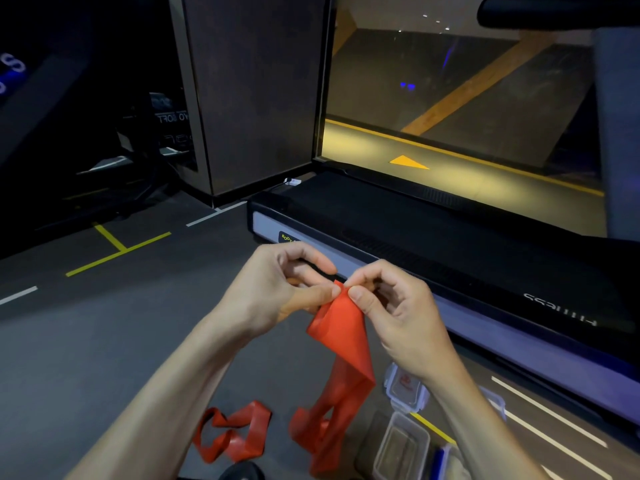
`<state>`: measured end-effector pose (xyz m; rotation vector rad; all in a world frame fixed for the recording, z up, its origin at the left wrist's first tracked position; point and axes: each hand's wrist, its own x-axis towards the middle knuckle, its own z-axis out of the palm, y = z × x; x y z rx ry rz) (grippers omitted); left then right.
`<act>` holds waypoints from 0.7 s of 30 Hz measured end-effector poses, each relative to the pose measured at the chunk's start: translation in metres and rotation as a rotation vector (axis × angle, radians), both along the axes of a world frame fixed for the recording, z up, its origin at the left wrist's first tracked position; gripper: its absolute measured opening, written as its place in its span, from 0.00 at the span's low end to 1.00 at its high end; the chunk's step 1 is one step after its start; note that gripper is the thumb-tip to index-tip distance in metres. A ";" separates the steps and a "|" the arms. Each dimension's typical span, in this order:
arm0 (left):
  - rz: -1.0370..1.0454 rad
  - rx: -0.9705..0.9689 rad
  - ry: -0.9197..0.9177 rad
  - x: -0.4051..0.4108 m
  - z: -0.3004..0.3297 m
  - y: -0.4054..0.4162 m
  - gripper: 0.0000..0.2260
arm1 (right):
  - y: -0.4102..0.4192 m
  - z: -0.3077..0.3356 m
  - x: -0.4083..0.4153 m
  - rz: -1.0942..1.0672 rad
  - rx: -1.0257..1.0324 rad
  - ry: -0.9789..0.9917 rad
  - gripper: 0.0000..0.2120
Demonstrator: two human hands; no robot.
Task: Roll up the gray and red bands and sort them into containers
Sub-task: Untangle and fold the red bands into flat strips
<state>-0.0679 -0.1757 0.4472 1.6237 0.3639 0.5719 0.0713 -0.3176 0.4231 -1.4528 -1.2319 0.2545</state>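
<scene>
Person standing over a dark gym floor (104, 341), beside a treadmill (450, 237) that runs off toward 1 o'clock.

Both hands raised, close together, meeting at the top end of a red band (337, 327). Left hand (277, 289): thumb and fingers curled, pinching the band's top edge from the 9 o'clock side. Right hand (394, 306): thumb and forefinger pinching the same edge from 3 o'clock. Fingertips nearly touching, the band's corner peaking between them.

Band hangs straight down toward 6 o'clock, long axis vertical, twisting once on the way; its lower end looks to reach the floor, loosely bunched.

Second red band (232, 434) lies crumpled on the floor at about 7 o'clock from the hands, well apart from them, untouched.

Clear containers (401, 445) on the floor at 5 o'clock, under the right forearm; one nearer the treadmill has a clip lid (405, 389). Contents too dim to tell. No gray band visible.

Judgement: start of the roll. The whole length lies below the pinch, so rolling must turn the top edge downward along that axis. Neither hand is nearer; right is closer to the containers.
</scene>
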 end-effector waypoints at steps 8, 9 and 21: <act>-0.044 0.021 0.007 -0.001 0.004 -0.001 0.13 | -0.002 -0.003 0.005 0.105 0.003 0.129 0.02; -0.056 0.023 0.012 -0.001 0.003 -0.001 0.13 | -0.003 -0.002 0.005 0.121 0.012 0.151 0.01; -0.120 0.059 0.018 -0.004 0.005 -0.003 0.16 | -0.006 -0.001 -0.001 0.019 -0.026 0.022 0.04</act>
